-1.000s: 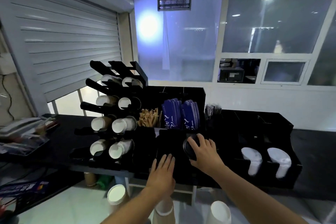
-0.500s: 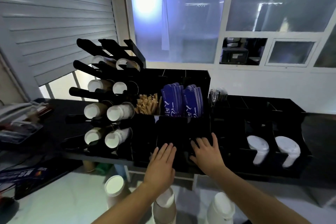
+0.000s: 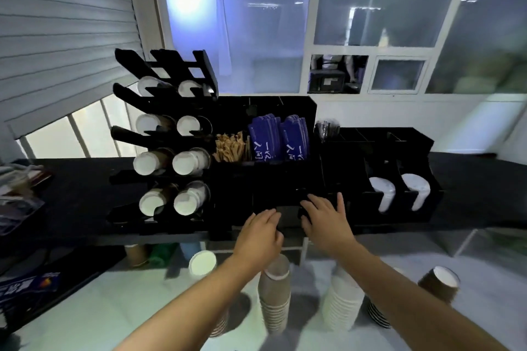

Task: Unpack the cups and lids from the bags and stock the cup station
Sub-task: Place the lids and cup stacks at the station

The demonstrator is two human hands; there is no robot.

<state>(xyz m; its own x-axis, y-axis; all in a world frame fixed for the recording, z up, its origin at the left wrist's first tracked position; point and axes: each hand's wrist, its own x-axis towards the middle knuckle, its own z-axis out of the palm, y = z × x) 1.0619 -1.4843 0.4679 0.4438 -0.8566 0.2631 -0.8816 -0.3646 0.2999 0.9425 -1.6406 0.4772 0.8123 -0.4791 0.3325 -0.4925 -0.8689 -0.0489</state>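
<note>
The right hand (image 3: 328,221) still lies flat, fingers spread, on the black box (image 3: 285,179) at the front edge of the surface (image 3: 71,194); the left hand (image 3: 261,232), flat before, now bends its fingers a little and holds nothing; cup stacks (image 3: 275,293) stand on the floor (image 3: 114,308) below.

black rack (image 3: 168,65) | white lids (image 3: 382,194) | blue sleeves (image 3: 278,138) | brown cups (image 3: 274,293)

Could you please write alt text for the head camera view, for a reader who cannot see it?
A person's left hand and right hand rest on the dark front compartments of a black cup station. Its rack holds paper cups at left, white lids sit at right, and cup stacks stand below.
</note>
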